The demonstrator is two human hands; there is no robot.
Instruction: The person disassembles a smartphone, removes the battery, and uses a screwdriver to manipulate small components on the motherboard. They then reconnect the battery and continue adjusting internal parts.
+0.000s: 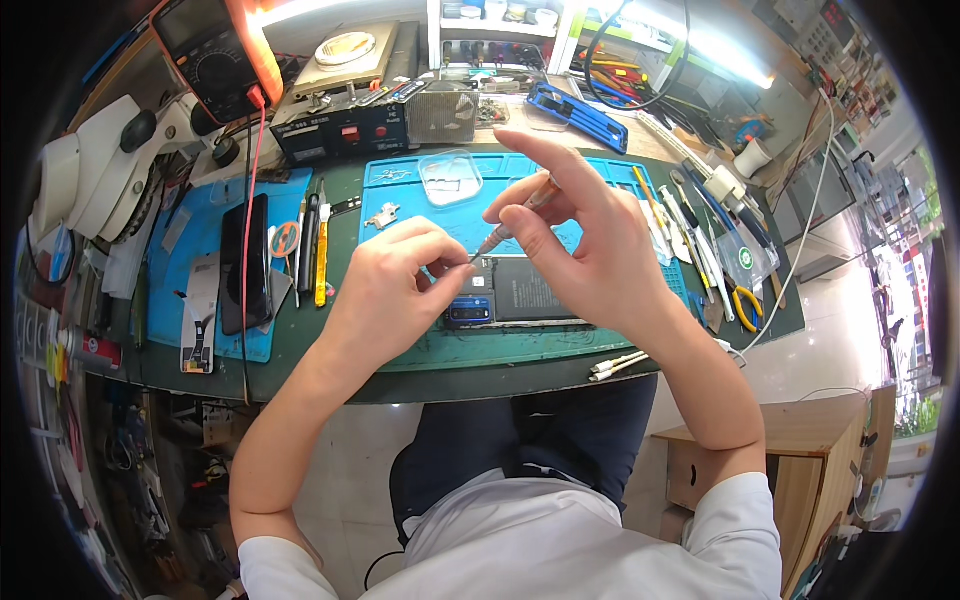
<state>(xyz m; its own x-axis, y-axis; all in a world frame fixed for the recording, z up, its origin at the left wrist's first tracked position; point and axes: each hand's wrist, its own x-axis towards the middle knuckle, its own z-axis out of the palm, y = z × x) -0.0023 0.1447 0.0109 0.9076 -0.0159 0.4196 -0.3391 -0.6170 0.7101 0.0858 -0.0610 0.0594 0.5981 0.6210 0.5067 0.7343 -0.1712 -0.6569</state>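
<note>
An opened phone (530, 288) lies on the blue work mat (400, 172), with its black battery bare and a blue camera surround (470, 311) at its left end. Above it, my right hand (596, 240) grips a small screwdriver (494, 239) between thumb and fingers, index finger raised, tip pointing down and left. My left hand (395, 278) pinches thumb and fingertips together right at the screwdriver's tip, over the phone's upper left part. Whatever sits in that pinch is too small to make out. A clear plastic box (450, 178) with small parts and a metal bracket (381, 216) lie beyond my hands.
To the left are a black phone (246, 265), several pen-like tools, a multimeter (210, 55) with a red lead and a white microscope (95, 170). On the right lie tweezers and drivers, yellow-handled pliers (746, 308) and white cables (620, 366) at the table's front edge.
</note>
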